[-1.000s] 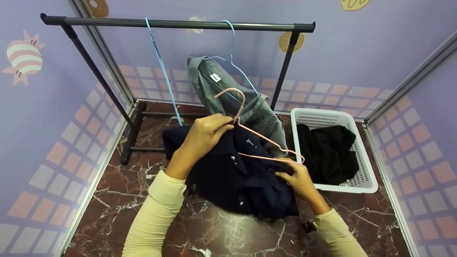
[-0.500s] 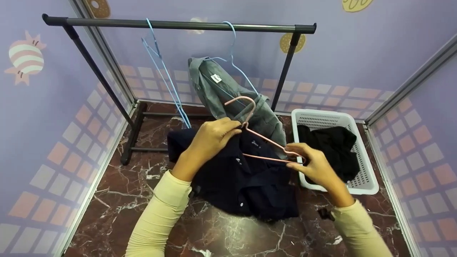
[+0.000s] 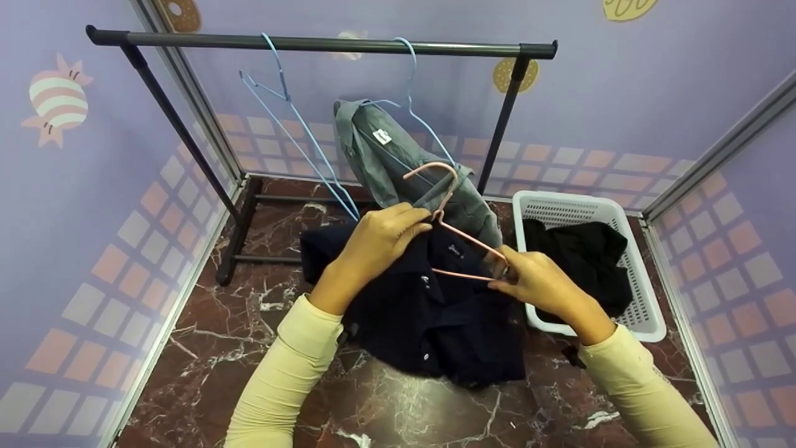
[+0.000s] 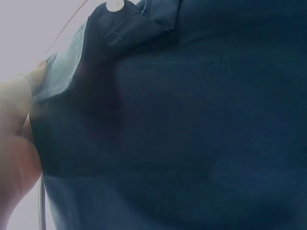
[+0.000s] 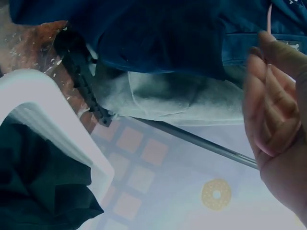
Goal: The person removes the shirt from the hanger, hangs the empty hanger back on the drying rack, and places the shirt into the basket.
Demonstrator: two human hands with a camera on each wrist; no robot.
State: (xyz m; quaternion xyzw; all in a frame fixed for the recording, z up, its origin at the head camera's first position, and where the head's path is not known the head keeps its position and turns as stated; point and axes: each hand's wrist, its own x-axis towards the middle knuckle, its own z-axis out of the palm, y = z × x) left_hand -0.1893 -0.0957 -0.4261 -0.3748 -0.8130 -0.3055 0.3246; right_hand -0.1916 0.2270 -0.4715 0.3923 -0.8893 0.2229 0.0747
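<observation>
A dark navy buttoned shirt (image 3: 398, 330) hangs from my left hand (image 3: 387, 239), which pinches its collar right at the neck of a pink hanger (image 3: 472, 239). One side of the hanger lies inside the shirt. Its other arm sticks out of the neck opening, and my right hand (image 3: 540, 283) grips that free end. In the left wrist view the navy cloth (image 4: 192, 129) fills most of the picture, with fingers (image 4: 36, 79) at its collar edge. In the right wrist view, the thumb and fingers close around the thin pink wire (image 5: 268, 21).
Behind stands a black clothes rack (image 3: 323, 43). From it hang a bare blue hanger (image 3: 311, 140) and a grey-green shirt (image 3: 367, 149) on another blue hanger (image 3: 413, 81). A white basket (image 3: 647, 305) with black clothing (image 3: 584, 261) sits on the marbled floor (image 3: 205, 373) at right.
My right hand has let go of the shirt and taken hold of the hanger's free end. Shirt and pink hanger have shifted slightly right. The bare blue hanger has turned on the rail.
</observation>
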